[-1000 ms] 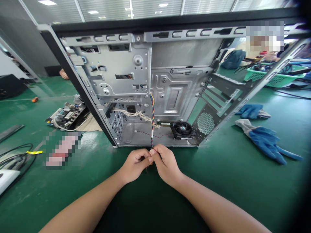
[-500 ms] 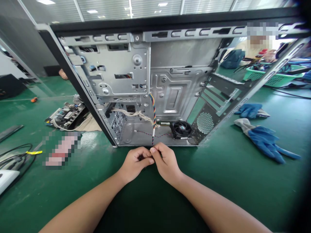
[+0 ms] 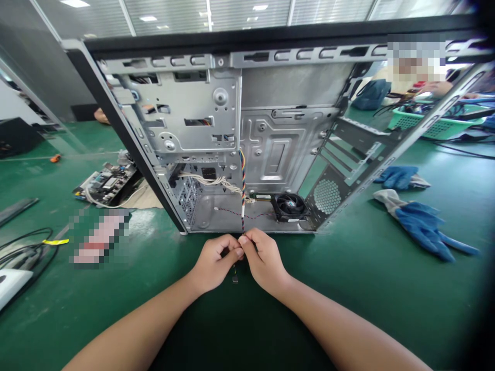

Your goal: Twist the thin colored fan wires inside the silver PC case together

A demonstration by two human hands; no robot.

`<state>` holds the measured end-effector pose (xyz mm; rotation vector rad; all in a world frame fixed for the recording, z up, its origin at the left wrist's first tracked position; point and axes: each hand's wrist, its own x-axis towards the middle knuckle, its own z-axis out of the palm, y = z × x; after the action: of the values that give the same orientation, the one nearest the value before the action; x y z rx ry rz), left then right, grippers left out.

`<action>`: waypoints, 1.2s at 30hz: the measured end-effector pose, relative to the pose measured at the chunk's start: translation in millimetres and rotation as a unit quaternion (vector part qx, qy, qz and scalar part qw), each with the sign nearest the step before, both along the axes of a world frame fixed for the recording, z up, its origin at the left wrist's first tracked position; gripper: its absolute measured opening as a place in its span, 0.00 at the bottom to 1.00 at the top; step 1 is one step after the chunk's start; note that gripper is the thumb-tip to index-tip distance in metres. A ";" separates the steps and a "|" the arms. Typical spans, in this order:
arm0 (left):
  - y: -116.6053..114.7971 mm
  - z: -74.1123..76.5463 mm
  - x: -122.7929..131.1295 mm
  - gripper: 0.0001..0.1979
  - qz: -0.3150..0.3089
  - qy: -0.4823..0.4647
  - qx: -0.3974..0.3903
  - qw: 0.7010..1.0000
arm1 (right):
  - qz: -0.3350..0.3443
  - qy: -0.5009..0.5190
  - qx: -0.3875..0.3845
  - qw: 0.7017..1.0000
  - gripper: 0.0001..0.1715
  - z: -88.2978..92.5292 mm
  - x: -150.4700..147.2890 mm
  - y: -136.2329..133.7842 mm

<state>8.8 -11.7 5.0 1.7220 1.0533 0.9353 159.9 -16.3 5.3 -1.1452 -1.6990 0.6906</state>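
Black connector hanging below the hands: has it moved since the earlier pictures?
Yes: the black connector now shows lower in the picture, farther from the case's bottom edge.

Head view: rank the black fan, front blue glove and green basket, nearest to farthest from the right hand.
1. Black fan: inside the computer case, beyond the right hand.
2. Front blue glove: on the table, right.
3. Green basket: far right.

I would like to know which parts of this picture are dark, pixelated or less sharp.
All in the head view: right edge, black and blurred; pixelated blocks cover a patch on the green table at left and another at upper right; bottom centre, very dark; left hand, right hand and twisted cable, fairly clear.
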 end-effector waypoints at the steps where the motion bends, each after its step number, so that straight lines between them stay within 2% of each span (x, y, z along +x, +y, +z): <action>1: 0.1 -0.2 -0.3 0.11 -0.003 0.000 0.001 1.000 | 0.001 -0.001 -0.001 1.000 0.15 0.1 0.1 0.1; 9: 2.6 -4.4 -3.0 0.12 -0.034 -0.044 -0.044 0.997 | 0.006 0.008 -0.010 1.000 0.15 1.7 0.7 -1.2; 20: 2.3 -5.9 -1.8 0.12 -0.029 -0.064 -0.074 0.995 | 0.000 0.010 -0.015 1.000 0.15 0.6 1.0 0.6; 29: 0.5 -3.3 -3.4 0.13 -0.048 -0.054 -0.070 0.995 | 0.027 0.016 -0.025 0.999 0.16 2.9 2.0 -1.1; 36: 0.9 -3.8 -3.2 0.13 -0.037 -0.040 -0.051 0.997 | 0.002 0.002 -0.008 1.000 0.15 4.4 2.8 0.6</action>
<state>5.6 -10.8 1.2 1.6151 0.9619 0.8818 162.7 -15.7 9.7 -1.1503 -1.6956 0.7104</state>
